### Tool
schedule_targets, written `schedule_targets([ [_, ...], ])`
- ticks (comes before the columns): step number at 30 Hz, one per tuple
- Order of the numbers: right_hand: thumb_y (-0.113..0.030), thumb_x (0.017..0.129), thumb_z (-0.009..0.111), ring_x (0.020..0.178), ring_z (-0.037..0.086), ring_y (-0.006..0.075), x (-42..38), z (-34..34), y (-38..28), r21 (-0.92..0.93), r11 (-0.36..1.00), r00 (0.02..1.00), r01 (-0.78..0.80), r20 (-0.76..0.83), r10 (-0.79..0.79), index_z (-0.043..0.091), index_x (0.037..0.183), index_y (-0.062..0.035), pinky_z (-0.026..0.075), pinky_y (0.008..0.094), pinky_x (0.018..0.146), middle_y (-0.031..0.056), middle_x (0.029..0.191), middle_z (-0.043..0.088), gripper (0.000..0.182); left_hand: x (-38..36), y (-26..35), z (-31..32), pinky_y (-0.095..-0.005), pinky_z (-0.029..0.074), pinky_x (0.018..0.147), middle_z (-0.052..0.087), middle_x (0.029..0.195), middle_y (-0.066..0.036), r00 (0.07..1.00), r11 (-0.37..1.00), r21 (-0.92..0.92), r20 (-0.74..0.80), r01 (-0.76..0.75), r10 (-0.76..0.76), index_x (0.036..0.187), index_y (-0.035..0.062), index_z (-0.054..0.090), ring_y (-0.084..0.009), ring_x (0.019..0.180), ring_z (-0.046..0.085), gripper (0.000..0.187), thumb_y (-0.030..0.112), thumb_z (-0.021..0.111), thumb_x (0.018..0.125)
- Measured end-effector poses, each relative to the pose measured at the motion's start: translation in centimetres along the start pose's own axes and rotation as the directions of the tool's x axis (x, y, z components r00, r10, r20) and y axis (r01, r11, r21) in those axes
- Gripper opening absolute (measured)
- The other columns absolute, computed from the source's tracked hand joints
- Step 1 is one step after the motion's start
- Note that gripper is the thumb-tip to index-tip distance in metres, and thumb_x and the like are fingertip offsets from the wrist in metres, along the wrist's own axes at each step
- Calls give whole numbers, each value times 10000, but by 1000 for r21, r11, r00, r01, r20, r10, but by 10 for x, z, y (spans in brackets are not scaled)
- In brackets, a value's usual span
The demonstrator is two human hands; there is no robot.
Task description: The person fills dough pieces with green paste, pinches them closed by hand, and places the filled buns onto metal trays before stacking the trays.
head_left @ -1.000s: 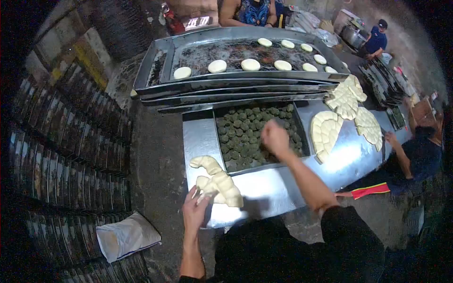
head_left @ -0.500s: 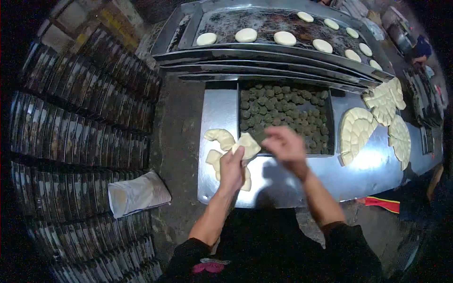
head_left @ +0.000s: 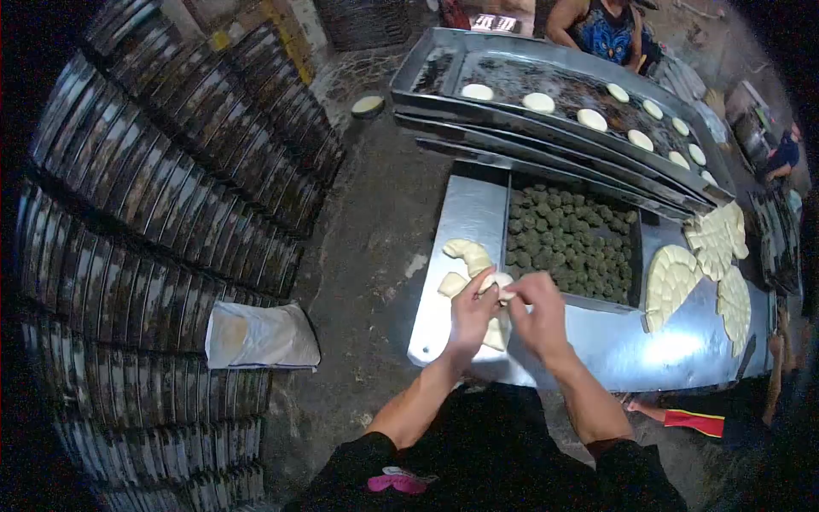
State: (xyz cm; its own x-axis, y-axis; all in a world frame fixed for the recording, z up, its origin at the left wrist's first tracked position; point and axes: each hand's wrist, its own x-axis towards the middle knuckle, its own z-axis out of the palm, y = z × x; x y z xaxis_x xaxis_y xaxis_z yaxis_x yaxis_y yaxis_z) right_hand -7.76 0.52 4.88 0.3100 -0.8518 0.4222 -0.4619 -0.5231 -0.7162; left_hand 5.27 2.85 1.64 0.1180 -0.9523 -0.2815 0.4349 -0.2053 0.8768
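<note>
**Two hands pinch a piece of dough (head_left: 496, 282)**

From the head view, the left hand (head_left: 470, 317) holds the piece of dough up between thumb and fingers. The right hand (head_left: 543, 314) has its thumb and fingertips close together, pinching the near edge. The piece of dough is over the near left part of the shiny table (head_left: 589, 341), just above some cut dough (head_left: 467, 253). I can't see if anything is inside it.

My guess is that this step is folding and squeezing the edge shut. The next pinch calls for soft fingertips, with the left hand keeping it steady, so it won't rip.

Just past the hands is a box (head_left: 597, 304) of dark balls (head_left: 570, 243). Big flat dough (head_left: 670, 283) lies to its right.
</note>
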Motion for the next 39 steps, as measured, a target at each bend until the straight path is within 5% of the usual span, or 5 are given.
schedule_targets([
  [11, -75, 722, 679, 807, 574, 283, 21, -52, -78, 73, 997, 962, 3, 272, -23, 592, 1013, -59, 494, 361, 660, 113, 899, 567, 305, -45, 64, -8, -324, 479, 827, 602, 1024, -190, 553, 274, 642, 282, -716, 784, 1026, -75, 613, -249, 949, 595, 231, 91, 506, 905],
  [16, -22, 747, 647, 759, 595, 238, 36, -44, -70, 28, 969, 967, 246, 54, -247, 602, 952, -24, 504, 312, 608, 112, 871, 558, 210, -29, 63, 23, -296, 455, 705, 623, 843, -89, 920, 906, 171, 13, -387, 391, 842, -31, 632, -150, 748, 563, 404, 262, 389, 978],
  [31, 8, 754, 586, 696, 577, 241, 27, -34, -3, 156, 986, 993, 49, 103, -65, 579, 865, 6, 489, 309, 615, 125, 794, 552, 111, 10, -4, 21, -210, 384, 467, 583, 799, -44, 931, 852, 380, 92, -360, 352, 1018, 18, 590, -69, 572, 496, 369, 318, 377, 989],
  [38, 41, 701, 587, 857, 565, 312, -49, -38, -20, -216, 970, 947, 116, 320, -42, 555, 892, -26, 494, 390, 713, 122, 946, 577, 204, -19, -107, -17, -329, 454, 724, 586, 842, -40, 753, 706, -369, 554, 605, -355, 955, 58, 584, -157, 787, 540, 477, 475, 353, 978],
  [39, 41, 701, 587, 857, 565, 312, -60, -42, -13, -240, 966, 947, 94, 320, -12, 555, 892, -26, 494, 390, 713, 122, 946, 577, 204, -18, -126, -35, -312, 459, 709, 573, 849, -62, 870, 930, 308, 380, 201, -313, 969, 50, 559, -157, 790, 541, 344, 368, 429, 975],
])
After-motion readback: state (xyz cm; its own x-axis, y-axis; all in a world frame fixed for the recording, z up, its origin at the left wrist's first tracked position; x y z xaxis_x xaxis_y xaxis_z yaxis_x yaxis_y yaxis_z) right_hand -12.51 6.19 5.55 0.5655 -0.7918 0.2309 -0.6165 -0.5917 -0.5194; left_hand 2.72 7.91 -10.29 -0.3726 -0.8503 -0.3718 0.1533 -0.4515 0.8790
